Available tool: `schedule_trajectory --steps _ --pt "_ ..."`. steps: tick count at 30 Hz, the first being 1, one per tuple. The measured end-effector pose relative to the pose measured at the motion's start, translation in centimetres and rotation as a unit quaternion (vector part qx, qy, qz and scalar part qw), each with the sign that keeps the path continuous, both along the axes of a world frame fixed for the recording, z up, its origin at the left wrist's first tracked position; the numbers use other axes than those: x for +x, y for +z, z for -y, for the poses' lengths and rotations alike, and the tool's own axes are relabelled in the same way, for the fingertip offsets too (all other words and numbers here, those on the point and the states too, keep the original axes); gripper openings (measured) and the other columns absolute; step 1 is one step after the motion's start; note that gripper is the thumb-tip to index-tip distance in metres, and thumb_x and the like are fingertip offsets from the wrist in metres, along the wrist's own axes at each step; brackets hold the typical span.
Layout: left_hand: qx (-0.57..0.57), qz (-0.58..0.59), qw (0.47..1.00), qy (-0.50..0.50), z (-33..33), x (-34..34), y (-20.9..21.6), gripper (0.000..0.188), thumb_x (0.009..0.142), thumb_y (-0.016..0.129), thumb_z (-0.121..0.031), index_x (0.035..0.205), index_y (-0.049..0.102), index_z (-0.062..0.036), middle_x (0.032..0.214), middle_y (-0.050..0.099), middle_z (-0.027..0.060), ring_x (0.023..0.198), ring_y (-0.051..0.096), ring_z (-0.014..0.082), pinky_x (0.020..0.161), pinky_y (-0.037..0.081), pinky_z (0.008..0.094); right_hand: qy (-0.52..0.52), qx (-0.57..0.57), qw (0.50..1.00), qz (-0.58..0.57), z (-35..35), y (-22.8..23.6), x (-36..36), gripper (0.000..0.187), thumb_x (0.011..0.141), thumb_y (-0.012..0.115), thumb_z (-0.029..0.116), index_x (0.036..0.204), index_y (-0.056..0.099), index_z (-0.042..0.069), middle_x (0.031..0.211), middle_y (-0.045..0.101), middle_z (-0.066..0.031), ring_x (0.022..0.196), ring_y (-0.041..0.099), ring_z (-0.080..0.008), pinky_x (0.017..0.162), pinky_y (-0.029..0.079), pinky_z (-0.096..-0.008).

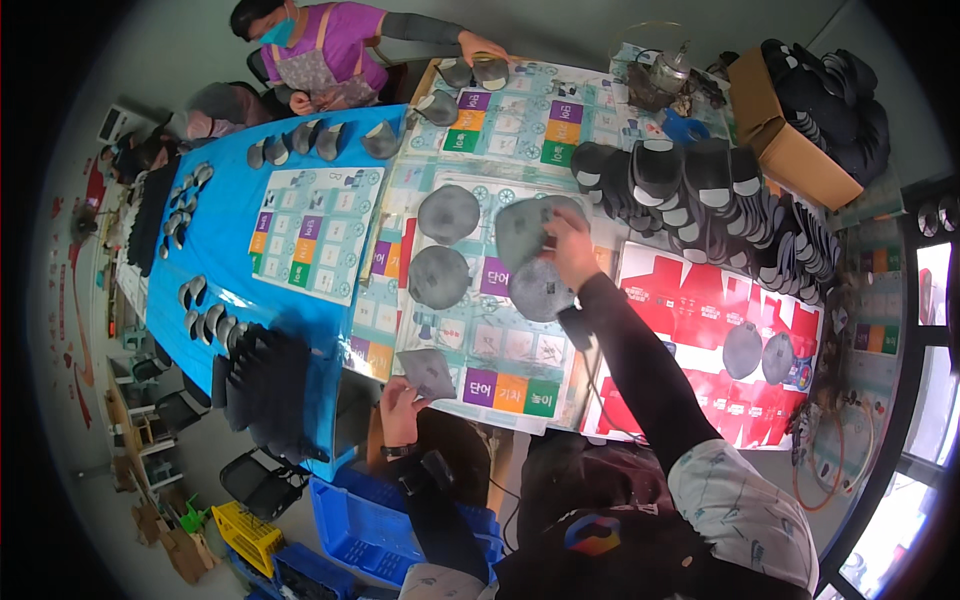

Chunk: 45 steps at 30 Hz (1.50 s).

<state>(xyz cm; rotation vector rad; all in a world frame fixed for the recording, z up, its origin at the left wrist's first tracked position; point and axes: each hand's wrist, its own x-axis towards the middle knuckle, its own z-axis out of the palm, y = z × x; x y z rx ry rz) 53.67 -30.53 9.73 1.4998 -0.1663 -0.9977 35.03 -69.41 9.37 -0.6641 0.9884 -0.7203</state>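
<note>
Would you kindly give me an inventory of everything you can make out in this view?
Loose pads: three, grey, on the patterned table mat
Held pads: two, grey, one per hand
Oval pads: two, grey, on the red-and-white printed sheet
Stacked pads: many, dark grey, table's right side
Cardboard box: one, brown, upper right, holding dark pads
Curved pieces: many, grey, mostly on the blue tabletop
Pile: one, black, blue tabletop's near end
Yellow crate: one, lower left
Blue crates: at least two, lower left
Co-worker: one clearly visible, purple top, upper left
Left hand: one, bare, lower centre
Right hand: one, bare, centre
</note>
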Motion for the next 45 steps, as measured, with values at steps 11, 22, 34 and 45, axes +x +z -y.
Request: schedule_trajectory --steps 11,22,34,45 --pt "-0.108 -0.137 0.981 0.081 2.8 5.5 -5.2 0.02 0.092 0.059 -0.011 0.111 0.061 -0.0053 0.115 0.067 0.0109 0.101 0.069 0.0265 0.087 0.061 0.0437 -0.112 0.04 0.992 0.046 2.6 -11.0 7.5 0.033 0.09 0.048 -0.001 0.123 0.048 -0.001 0.112 0.058 -0.0166 0.093 0.067 -0.0331 0.073 0.065 -0.0428" --pt "0.045 -0.078 0.98 0.176 0.9 4.0 -13.4 0.033 0.093 0.064 -0.005 0.123 0.05 -0.0063 0.102 0.063 0.0116 0.088 0.07 0.0277 0.077 0.061 0.0417 0.056 -0.14 0.935 -0.32 1.2 -14.8 7.0 0.043 0.089 0.069 0.008 0.124 0.045 0.001 0.111 0.062 -0.0214 0.077 0.072 -0.0352 0.067 0.061 -0.0413" --pt "0.034 0.103 0.979 0.17 -2.0 3.6 -19.8 0.019 0.093 0.065 -0.004 0.111 0.061 -0.0048 0.095 0.066 0.0081 0.07 0.064 0.0189 0.059 0.053 0.0305 0.172 -0.446 0.794 -0.376 -4.2 5.5 -6.4 0.018 0.087 0.071 0.005 0.104 0.067 0.003 0.093 0.069 -0.0105 0.068 0.067 -0.0203 0.064 0.054 -0.0314" --pt "0.112 -0.001 0.963 0.246 -1.1 4.4 -18.6 0.043 0.1 0.054 -0.02 0.139 0.052 -0.002 0.103 0.064 0.0129 0.081 0.062 0.0252 0.066 0.049 0.0385 0.189 -0.3 0.654 -0.669 -18.4 20.2 -52.4 0.011 0.085 0.068 0.014 0.093 0.068 0.007 0.084 0.069 -0.0103 0.077 0.069 -0.0314 0.068 0.055 -0.0407"
